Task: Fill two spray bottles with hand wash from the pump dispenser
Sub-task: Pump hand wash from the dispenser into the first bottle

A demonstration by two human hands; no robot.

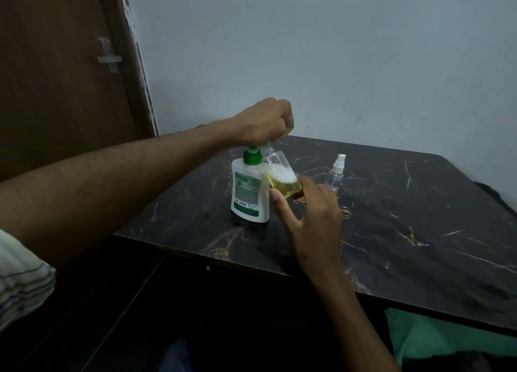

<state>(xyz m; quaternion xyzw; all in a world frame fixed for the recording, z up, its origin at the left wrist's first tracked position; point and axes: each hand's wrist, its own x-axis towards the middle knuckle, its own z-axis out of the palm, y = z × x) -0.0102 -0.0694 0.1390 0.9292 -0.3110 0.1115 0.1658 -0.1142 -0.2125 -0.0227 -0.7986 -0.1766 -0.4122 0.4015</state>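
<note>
A white hand wash dispenser (249,192) with a green pump collar stands on the dark marble table (405,231). My left hand (265,121) is closed as a fist over the pump head, which it hides. My right hand (310,206) holds a clear spray bottle (281,175) by its lower end, tilted with its open neck up under the pump spout. Yellow liquid with white foam on top fills its lower part. A second clear spray bottle (335,174) with its white sprayer on stands upright to the right, apart from both hands.
A brown door (56,91) with a metal latch is at the left, a pale wall (307,49) behind the table. Green cloth (436,341) lies under the table's near edge at the lower right. A striped sleeve (19,279) shows at the far left.
</note>
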